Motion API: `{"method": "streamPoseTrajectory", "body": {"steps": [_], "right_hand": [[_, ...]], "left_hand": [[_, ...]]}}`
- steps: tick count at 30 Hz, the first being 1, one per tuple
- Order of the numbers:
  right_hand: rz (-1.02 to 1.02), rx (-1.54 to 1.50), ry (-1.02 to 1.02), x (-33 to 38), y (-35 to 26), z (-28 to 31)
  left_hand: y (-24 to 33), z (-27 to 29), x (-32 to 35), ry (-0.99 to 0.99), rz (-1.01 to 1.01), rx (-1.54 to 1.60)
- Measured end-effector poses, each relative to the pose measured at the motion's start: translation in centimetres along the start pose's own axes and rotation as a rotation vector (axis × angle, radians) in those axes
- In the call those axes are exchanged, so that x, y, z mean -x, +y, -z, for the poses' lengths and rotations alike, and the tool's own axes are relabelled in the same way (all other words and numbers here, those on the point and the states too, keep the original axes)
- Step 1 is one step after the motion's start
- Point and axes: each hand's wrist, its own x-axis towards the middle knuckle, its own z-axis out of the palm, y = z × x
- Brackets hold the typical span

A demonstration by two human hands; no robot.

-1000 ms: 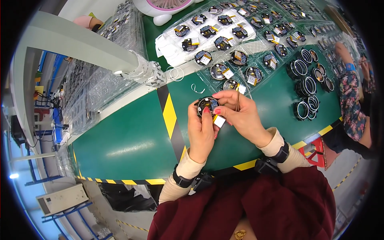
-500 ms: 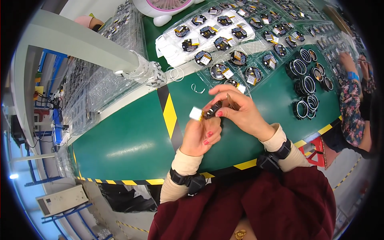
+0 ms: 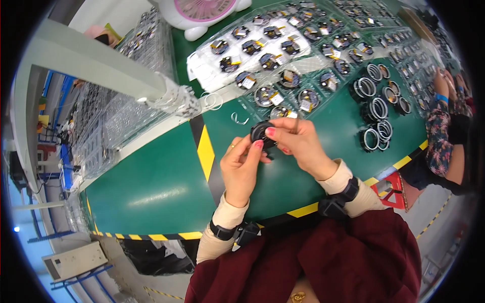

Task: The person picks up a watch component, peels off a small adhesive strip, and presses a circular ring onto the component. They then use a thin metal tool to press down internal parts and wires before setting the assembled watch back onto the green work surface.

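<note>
A small round black part (image 3: 261,133) is pinched between both hands above the green table (image 3: 161,187). My left hand (image 3: 241,167) grips its lower left edge with thumb and forefinger. My right hand (image 3: 298,143) holds its right side, fingers curled over it. Just beyond the hands, more round black parts with white tags (image 3: 275,96) lie in clear plastic trays (image 3: 303,76). A thin wire ring (image 3: 239,119) lies on the table left of the part.
Stacks of black and silver rings (image 3: 375,108) stand at the right. A pink and white fan (image 3: 202,12) sits at the back. Another person's arm in a patterned sleeve (image 3: 438,136) rests at the right edge. A grey post and clear tray stacks (image 3: 111,116) fill the left.
The white tag seen at my left fingertips half a second ago is no longer visible. Both hands have closed back together around the black part.
</note>
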Motion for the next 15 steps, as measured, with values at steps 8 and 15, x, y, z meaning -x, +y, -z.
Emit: {"method": "streamPoseTrajectory", "body": {"steps": [8,15], "right_hand": [[0.482,0.387,0.268,-1.7,-2.0,2.1],[0.824,1.353,0.855,-5.9,-5.3,6.1]], "left_hand": [[-0.5,-0.7,-0.3,0.001,-0.027,-0.007],[-0.4,-0.2,0.0,-0.082,-0.018,-0.003]]}}
